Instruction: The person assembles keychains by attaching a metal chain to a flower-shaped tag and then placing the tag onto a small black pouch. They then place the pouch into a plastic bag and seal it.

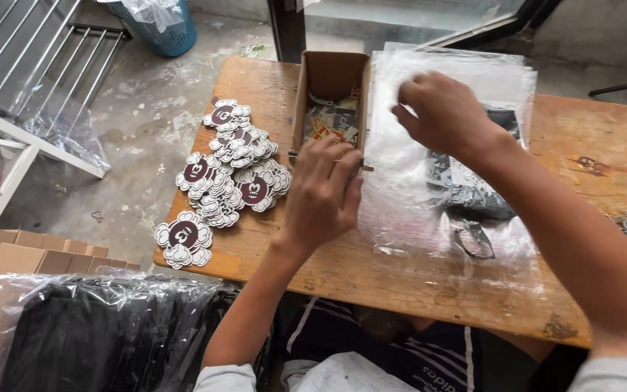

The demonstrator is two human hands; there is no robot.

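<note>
Working over the counter (371, 279), we pinch the top clear bag (444, 145) with our right hand (440, 112) while our left hand (321, 192) curls beside the small cardboard box (330, 76) — flower-shaped stickers (230, 170) lie unbagged, so much seems left.

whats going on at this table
A person sits at a wooden table, working over a stack of clear plastic bags with a dark item inside. The right hand pinches the top bag near its far edge. The left hand rests at the edge of a small cardboard box of printed pieces. Piles of flower-shaped stickers lie to the left.
</note>
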